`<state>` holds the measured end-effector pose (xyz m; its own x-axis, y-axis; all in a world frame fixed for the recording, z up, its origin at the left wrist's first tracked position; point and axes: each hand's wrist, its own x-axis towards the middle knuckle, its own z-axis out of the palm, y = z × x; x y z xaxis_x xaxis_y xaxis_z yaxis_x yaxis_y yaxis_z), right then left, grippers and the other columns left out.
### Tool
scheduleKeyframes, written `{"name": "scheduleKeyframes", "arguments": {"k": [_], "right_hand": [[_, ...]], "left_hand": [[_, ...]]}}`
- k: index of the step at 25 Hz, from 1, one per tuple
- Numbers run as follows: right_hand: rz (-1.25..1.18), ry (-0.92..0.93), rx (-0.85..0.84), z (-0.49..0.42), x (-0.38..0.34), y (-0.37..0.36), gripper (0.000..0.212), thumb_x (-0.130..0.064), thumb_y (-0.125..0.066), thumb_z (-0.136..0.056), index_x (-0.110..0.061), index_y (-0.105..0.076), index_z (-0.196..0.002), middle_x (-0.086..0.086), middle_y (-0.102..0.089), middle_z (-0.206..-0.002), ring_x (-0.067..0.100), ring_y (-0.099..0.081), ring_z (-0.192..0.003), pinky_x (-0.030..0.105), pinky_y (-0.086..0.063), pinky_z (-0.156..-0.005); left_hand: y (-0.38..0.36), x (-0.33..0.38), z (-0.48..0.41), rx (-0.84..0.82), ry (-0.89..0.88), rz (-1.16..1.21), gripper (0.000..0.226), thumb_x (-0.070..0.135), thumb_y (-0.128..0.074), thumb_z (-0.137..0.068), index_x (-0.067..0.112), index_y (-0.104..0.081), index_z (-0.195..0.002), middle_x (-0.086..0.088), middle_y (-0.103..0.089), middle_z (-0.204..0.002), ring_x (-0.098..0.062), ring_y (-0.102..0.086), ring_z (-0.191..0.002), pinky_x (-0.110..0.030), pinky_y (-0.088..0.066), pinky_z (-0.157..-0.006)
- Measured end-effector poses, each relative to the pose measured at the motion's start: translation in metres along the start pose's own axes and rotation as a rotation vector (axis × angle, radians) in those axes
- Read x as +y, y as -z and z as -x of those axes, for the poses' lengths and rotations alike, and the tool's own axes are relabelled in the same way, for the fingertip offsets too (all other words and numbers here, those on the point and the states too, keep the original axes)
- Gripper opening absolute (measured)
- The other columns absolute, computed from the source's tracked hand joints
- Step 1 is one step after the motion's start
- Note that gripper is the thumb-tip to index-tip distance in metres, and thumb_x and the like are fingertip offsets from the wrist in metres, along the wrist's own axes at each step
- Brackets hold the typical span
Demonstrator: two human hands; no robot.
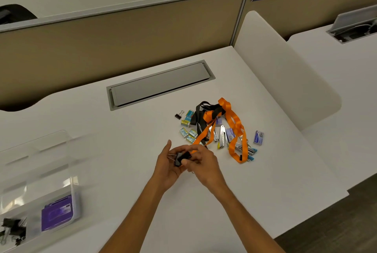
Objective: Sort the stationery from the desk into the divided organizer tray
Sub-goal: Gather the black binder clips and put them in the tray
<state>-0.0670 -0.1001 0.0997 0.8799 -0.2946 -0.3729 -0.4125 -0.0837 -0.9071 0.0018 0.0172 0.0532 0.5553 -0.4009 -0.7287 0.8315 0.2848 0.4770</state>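
Note:
Both my hands meet above the desk's middle around a black binder clip (180,159). My left hand (169,166) cups it from the left and my right hand (204,163) pinches it from the right. Just beyond lies a pile of stationery: orange lanyards (234,128), a black lanyard (202,110), several small staple boxes (188,133), staplers (222,136), and a lone small binder clip (178,115). The clear divided organizer tray (38,157) sits at the left; it holds black binder clips (12,230) and a purple box (57,214) in separate compartments.
A grey cable hatch (161,84) is set into the white desk (265,191) behind the pile. A beige partition (122,38) runs along the back, and a white side divider (285,73) stands at the right. One purple staple box (258,137) lies apart, right of the pile.

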Motion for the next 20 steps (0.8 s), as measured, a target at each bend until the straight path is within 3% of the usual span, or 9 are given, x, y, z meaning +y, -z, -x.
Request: {"name": "scheduleKeyframes", "arguments": {"k": [3,7,11,16,20], "right_hand": [[0.149,0.041,-0.048,-0.008,0.002,-0.021,0.034,-0.005,-0.067,-0.086,-0.021,-0.061,-0.116,-0.001,-0.069,-0.102,0.006,-0.065,-0.093,0.018,-0.054,-0.083],[0.361,0.150,-0.032,-0.018,0.001,-0.043,0.029,-0.012,-0.069,-0.087,-0.017,-0.062,-0.114,-0.001,-0.059,-0.111,0.006,-0.055,-0.094,0.006,-0.044,-0.076],[0.391,0.236,0.058,-0.035,0.001,-0.047,0.022,-0.022,-0.071,-0.086,-0.018,-0.065,-0.106,-0.002,-0.061,-0.109,0.010,-0.056,-0.098,0.019,-0.050,-0.080],[0.544,0.252,0.158,-0.099,0.000,-0.029,0.022,-0.014,-0.069,-0.088,-0.009,-0.064,-0.109,0.008,-0.060,-0.117,0.019,-0.054,-0.112,0.028,-0.049,-0.094],[0.784,0.288,0.210,-0.161,-0.011,-0.017,0.026,-0.014,-0.069,-0.087,-0.006,-0.064,-0.112,0.013,-0.063,-0.113,0.027,-0.053,-0.109,0.033,-0.046,-0.089]], "left_hand": [[-0.002,-0.002,0.009,-0.018,0.060,0.165,0.048,0.050,-0.055,-0.093,0.004,-0.070,-0.093,-0.017,-0.072,-0.097,-0.031,-0.069,-0.099,-0.044,-0.056,-0.082],[0.007,-0.001,0.013,-0.026,0.060,0.317,0.035,0.042,-0.056,-0.092,0.008,-0.067,-0.092,-0.011,-0.069,-0.090,-0.025,-0.070,-0.089,-0.035,-0.060,-0.072],[0.023,0.002,0.008,-0.014,-0.014,0.346,0.032,0.032,-0.049,-0.096,0.003,-0.064,-0.097,-0.015,-0.071,-0.095,-0.029,-0.072,-0.087,-0.039,-0.061,-0.070],[0.042,0.013,0.003,0.047,-0.061,0.383,0.037,0.032,-0.051,-0.096,-0.003,-0.064,-0.096,-0.022,-0.069,-0.098,-0.036,-0.072,-0.086,-0.049,-0.060,-0.080],[0.052,0.023,0.002,0.061,-0.095,0.416,0.037,0.033,-0.053,-0.096,-0.002,-0.065,-0.098,-0.023,-0.069,-0.105,-0.040,-0.066,-0.103,-0.055,-0.056,-0.088]]}}
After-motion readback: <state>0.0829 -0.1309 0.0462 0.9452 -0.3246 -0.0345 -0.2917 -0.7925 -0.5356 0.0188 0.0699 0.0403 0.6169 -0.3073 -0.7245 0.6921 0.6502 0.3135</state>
